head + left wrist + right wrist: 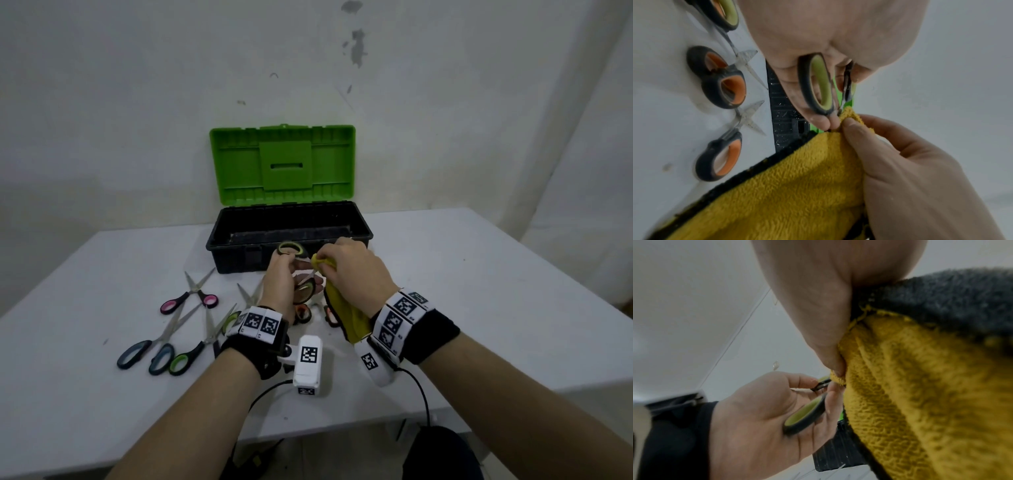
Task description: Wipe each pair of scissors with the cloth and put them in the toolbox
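Note:
My left hand point(284, 274) grips a pair of scissors with black and olive-green handles point(293, 249) just in front of the toolbox; the same handles point(819, 86) show in the left wrist view. My right hand point(346, 267) pinches a yellow cloth point(346, 315) around the blades, which the cloth point(797, 186) mostly hides. In the right wrist view the cloth point(910, 386) hangs below my thumb, beside the handle point(805, 415). The toolbox point(363, 233) stands open, black base and green lid point(282, 164) upright.
Several more scissors lie on the white table point(479, 291) left of my hands: a pink-handled pair point(191, 298), a blue-grey pair point(150, 349), a lime-handled pair point(191, 353). Orange-handled pairs point(723, 87) lie under my hands. Cables hang off the table's front edge.

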Motion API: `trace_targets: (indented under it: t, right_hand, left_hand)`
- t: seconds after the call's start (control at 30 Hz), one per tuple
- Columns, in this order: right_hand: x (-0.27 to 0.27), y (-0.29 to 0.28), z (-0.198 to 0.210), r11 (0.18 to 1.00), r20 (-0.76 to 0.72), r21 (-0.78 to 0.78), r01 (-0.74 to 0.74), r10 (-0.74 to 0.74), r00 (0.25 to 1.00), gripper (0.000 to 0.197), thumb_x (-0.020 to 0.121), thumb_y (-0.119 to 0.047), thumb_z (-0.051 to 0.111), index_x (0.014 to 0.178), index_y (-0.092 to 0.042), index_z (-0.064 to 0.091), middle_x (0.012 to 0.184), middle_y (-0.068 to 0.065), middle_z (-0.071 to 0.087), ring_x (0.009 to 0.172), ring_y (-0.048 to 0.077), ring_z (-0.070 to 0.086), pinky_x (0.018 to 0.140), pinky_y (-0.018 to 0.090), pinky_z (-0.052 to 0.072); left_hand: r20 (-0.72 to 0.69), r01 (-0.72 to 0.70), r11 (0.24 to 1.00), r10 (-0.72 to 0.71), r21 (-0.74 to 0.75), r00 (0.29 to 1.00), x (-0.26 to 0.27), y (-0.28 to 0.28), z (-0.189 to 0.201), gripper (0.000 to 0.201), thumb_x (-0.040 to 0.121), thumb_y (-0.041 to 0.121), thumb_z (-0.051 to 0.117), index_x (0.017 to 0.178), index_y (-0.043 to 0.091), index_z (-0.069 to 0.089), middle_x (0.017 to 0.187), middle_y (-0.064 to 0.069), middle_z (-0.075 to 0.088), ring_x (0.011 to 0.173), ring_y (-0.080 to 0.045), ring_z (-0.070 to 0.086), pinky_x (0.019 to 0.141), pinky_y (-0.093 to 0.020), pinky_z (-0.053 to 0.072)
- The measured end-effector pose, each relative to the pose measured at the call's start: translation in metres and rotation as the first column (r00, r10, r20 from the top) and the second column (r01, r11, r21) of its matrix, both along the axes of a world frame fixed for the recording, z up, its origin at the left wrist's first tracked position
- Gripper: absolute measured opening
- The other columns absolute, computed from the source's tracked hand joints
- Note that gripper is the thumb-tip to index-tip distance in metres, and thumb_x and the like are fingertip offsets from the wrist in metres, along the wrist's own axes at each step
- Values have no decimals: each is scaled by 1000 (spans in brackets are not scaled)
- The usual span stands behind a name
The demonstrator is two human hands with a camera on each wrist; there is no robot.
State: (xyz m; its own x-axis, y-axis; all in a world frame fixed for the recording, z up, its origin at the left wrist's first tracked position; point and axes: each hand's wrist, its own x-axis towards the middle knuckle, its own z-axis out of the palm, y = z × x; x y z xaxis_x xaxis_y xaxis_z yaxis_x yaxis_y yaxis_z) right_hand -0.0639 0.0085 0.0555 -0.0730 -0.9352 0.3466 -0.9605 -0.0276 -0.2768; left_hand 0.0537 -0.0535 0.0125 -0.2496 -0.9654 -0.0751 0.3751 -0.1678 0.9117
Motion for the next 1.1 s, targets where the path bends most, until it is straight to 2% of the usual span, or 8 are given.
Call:
trace_targets:
  t: [0.1,0.17,0.23,0.4,0.6,0.8,0.97,1.1]
  right_hand:
    - [-1,1,-1,1000,-9,13,6,-6,1000,21,98,-30,50,114,-27,64,108,1,56,99,27,58,73,39,52]
    - [1,3,0,1000,-11,7,-4,4,1000,23,99,-31,49,115,-28,65,107,0,55,96,26,59,73,40,52]
    - [5,6,1,999,-22,-5,-33,33,999,25,100,-33,47,116,-28,65,107,0,54,93,25,59,73,41,53]
    - [12,6,4,998,-123,39,-58,63,990,25,99,-26,43,111,-24,66,101,2,48,84,27,58,70,43,52]
    - [-5,7,6,998,-112,49,-42,47,993,23,98,-30,49,106,-22,69,102,1,50,86,26,59,70,40,52]
    - [1,7,2,996,-109,57,-74,80,991,26,98,-27,46,114,-24,67,103,3,50,89,26,58,73,44,53]
    - [-1,8,2,996,-94,-4,-89,89,992,26,99,-29,47,112,-21,67,103,3,52,86,25,59,72,44,53]
    - [-5,5,0,998,-71,5,-63,63,995,26,99,-30,47,112,-23,69,103,3,53,87,27,60,73,43,53]
  left_hand:
    - [51,-29,999,31,-29,998,-2,1,-2,13,96,21,44,99,12,52,80,-12,63,60,-29,61,60,-37,52]
    - [92,-48,998,51,-34,994,-5,0,-2,30,98,44,46,106,18,58,97,-13,69,77,-32,68,69,-44,58]
    - [134,-73,995,82,-71,988,-7,2,-1,32,98,53,43,107,29,61,109,-13,69,94,-32,70,81,-53,59]
    - [150,-89,987,110,-136,983,-15,6,0,31,96,50,43,96,27,64,109,-23,67,101,-43,66,87,-64,52]
    - [120,-85,988,101,-127,988,-13,10,3,28,106,40,37,100,21,58,106,-19,68,88,-34,70,79,-53,59]
    - [194,-92,970,138,-225,971,-19,14,1,29,102,45,42,89,30,63,107,-22,66,101,-43,64,89,-63,51]
    - [188,-155,946,214,-284,959,-18,12,-2,31,103,41,43,94,17,60,100,-22,66,89,-37,64,83,-57,53]
    - [177,-168,951,218,-258,960,-18,11,-1,31,105,38,42,97,13,59,92,-15,68,76,-21,66,74,-46,57]
